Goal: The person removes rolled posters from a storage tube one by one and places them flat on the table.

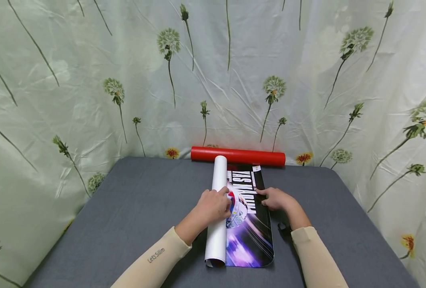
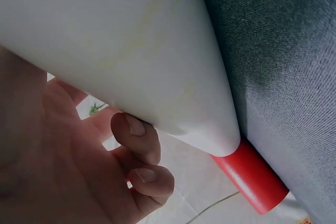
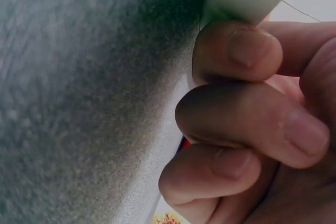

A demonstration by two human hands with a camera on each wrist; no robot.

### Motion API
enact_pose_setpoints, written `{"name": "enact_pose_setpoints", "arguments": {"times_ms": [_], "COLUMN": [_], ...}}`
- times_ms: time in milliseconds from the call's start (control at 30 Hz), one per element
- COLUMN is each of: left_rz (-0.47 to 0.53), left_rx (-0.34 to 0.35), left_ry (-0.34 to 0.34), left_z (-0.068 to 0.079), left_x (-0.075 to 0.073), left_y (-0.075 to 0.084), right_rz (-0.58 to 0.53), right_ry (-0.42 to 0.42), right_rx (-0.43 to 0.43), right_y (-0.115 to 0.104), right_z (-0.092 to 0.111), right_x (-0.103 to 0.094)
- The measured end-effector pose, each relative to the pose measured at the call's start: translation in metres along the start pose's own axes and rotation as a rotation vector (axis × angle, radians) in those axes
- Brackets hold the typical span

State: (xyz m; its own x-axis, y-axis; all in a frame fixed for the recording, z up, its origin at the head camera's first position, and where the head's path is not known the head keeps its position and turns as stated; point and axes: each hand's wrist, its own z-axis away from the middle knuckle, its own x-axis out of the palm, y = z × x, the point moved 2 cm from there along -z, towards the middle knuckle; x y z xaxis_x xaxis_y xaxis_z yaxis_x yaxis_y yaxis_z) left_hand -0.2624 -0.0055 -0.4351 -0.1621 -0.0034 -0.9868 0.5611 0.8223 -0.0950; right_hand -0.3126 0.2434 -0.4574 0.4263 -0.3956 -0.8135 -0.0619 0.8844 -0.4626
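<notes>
A partly rolled poster lies on the grey table, its printed face up on the right and its white-backed roll on the left. Across the roll's middle rests my left hand, fingers bent over its top toward the printed side. The left wrist view shows curled fingertips against the white roll. At the poster's right edge, my right hand holds the sheet, index finger on the printed face. In the right wrist view, its bent fingers meet a white surface close to the table.
A red tube lies across the table's back edge, just behind the poster. Behind it hangs a floral curtain. A small dark strap-like thing is beside the right forearm. The grey table extends on both sides.
</notes>
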Motion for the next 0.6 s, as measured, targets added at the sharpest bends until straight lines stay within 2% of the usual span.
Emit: {"name": "enact_pose_setpoints", "arguments": {"times_ms": [133,333,600], "left_rz": [-0.003,0.008,-0.017], "left_rx": [-0.003,-0.017,-0.022], "left_ry": [0.008,-0.041,-0.012], "left_z": [0.0002,-0.0014,-0.0007], "left_x": [0.0013,0.003,0.0018], "left_y": [-0.0001,-0.0001,-0.0007], "right_rz": [0.003,-0.013,-0.025], "right_ry": [0.003,0.005,0.009], "right_rx": [0.008,0.018,0.009], "right_y": [0.0028,0.0048,0.0059], "right_z": [-0.0003,0.0007,0.0017], "right_x": [0.0016,0.0009,-0.0011]}}
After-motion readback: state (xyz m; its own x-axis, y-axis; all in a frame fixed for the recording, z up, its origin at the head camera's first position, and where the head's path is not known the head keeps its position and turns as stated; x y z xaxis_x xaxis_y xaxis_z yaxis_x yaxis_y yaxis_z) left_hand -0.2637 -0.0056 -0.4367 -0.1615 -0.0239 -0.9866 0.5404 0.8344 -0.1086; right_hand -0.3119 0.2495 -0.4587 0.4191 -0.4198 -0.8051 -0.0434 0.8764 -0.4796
